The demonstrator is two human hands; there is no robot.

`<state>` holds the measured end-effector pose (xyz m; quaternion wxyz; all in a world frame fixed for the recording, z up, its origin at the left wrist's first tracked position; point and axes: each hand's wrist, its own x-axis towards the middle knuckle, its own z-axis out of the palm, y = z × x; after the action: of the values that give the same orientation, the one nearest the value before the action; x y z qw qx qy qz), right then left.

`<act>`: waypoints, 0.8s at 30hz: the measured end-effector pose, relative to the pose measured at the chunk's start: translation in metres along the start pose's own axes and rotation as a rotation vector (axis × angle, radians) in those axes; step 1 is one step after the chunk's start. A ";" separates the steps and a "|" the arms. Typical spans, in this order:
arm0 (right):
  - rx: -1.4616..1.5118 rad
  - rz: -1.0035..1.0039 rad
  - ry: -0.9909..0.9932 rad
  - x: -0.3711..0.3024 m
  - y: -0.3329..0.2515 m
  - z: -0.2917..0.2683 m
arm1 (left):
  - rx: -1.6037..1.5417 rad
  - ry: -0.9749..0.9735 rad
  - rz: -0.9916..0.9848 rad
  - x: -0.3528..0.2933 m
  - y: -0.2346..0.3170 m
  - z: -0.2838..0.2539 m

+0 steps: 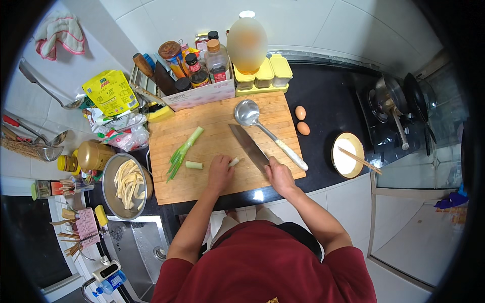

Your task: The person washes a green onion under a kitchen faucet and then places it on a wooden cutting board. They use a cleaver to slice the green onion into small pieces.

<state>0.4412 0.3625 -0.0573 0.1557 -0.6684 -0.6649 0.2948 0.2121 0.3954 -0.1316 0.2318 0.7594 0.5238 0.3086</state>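
My right hand is closed round the handle of a kitchen knife, whose broad blade lies slantwise over the wooden cutting board. Near the board's front edge, my left hand has its fingers closed on a short, pale piece of green onion; the knife is apart from it, to its right. Another cut stalk rests just left of that hand. Farther back lies a longer bunch of green onion with leafy ends. A metal ladle rests on the board beyond the knife.
Two brown eggs and a bowl of white contents with chopsticks stand on the right, near a stove with a pot. Left are a metal basin holding pale yellow strips, and a sink. Bottles and seasoning boxes line the back.
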 end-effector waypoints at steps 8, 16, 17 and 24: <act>0.000 -0.036 -0.014 -0.001 -0.001 0.002 | -0.103 0.127 -0.016 -0.011 0.000 -0.010; -0.024 -0.124 -0.020 -0.007 -0.014 0.007 | 0.040 0.158 0.007 -0.016 -0.007 -0.010; -0.032 -0.109 -0.036 -0.007 -0.014 0.007 | -0.001 0.187 -0.065 -0.016 -0.006 -0.008; -0.032 -0.050 -0.043 -0.009 -0.009 0.011 | -0.246 0.093 -0.479 -0.001 0.003 -0.010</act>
<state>0.4276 0.3520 -0.0588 0.1382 -0.6475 -0.6892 0.2944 0.2069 0.3935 -0.1228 0.3642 0.5649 0.6574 0.3408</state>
